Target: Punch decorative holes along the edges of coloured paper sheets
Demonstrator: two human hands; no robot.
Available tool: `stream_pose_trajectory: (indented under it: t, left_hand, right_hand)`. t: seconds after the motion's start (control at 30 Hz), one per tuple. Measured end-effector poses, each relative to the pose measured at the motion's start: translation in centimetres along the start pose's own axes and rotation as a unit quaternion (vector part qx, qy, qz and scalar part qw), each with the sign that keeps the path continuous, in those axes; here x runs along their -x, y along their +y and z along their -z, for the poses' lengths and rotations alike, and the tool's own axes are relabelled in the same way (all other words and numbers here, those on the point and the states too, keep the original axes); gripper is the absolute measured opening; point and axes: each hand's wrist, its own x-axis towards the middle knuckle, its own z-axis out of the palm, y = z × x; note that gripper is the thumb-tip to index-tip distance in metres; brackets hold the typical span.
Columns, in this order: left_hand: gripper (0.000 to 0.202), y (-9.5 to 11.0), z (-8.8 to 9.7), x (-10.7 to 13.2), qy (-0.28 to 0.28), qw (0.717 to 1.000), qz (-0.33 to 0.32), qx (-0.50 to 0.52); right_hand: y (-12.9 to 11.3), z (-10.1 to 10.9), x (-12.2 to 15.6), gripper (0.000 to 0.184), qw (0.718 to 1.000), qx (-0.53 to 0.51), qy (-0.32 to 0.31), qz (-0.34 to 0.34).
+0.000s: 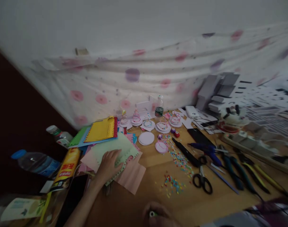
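Note:
My left hand (pixel 110 165) lies with its fingers spread on a pale green sheet (pixel 102 146) with punched holes along its edges. Under that sheet are pink papers (pixel 134 176). At the bottom edge, my right hand (pixel 159 214) is closed around a small round green-and-white thing (pixel 152 214); most of it is hidden, so its kind is unclear. Between the hands and to the right are piles of coloured paper dots (pixel 173 184). A yellow punched sheet (pixel 100 130) rests on other coloured sheets behind my left hand.
Paper discs (pixel 146 138) and beaded rings sit farther back. To the right are scissors (pixel 201 181), a black cutter (pixel 186 152), a purple glue gun (pixel 208 151), pliers (pixel 231 167) and a power strip (pixel 257 151). Bottles (pixel 38 162) stand or lie at the left.

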Motion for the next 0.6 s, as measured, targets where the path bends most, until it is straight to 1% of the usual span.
stream_pose_trajectory:
  t: [0.07,0.13,0.17,0.27,0.37,0.5,0.57,0.6]
  left_hand:
    - [0.048,0.8,-0.7,2.2,-0.023,1.0,-0.007,-0.013]
    - [0.046,0.8,-1.1,3.5,-0.037,0.999,-0.002,-0.028]
    - [0.046,0.5,-1.3,3.8,-0.043,0.998,0.001,-0.036]
    - [0.049,-0.5,-1.5,3.9,-0.065,0.996,0.0,-0.054]
    - [0.055,-1.1,-1.4,3.7,-0.079,0.995,0.001,-0.064]
    - [0.057,-0.6,-0.6,3.6,-0.094,0.993,0.005,-0.068]
    - [0.07,-0.1,-0.1,3.6,-0.109,0.991,0.023,-0.073]
    - [0.073,0.1,0.3,3.7,-0.119,0.99,0.033,-0.074]
  right_hand:
    - [0.8,-0.2,-0.4,0.038,0.995,-0.084,-0.036,-0.028]
    - [1.3,-0.2,-0.8,0.037,0.987,-0.14,-0.062,-0.047]
    - [1.4,-0.2,-1.0,0.037,0.984,-0.163,-0.06,-0.047]
    - [1.3,-0.1,-1.4,0.036,0.978,-0.205,-0.033,-0.026]
    - [1.2,-0.1,-1.5,0.036,0.976,-0.212,-0.03,-0.021]
    - [1.3,-0.1,-1.6,0.035,0.977,-0.212,-0.032,-0.019]
    - [1.4,0.0,-1.6,0.034,0.976,-0.217,-0.03,-0.015]
    - [1.5,0.0,-1.7,0.034,0.975,-0.22,-0.027,-0.012]
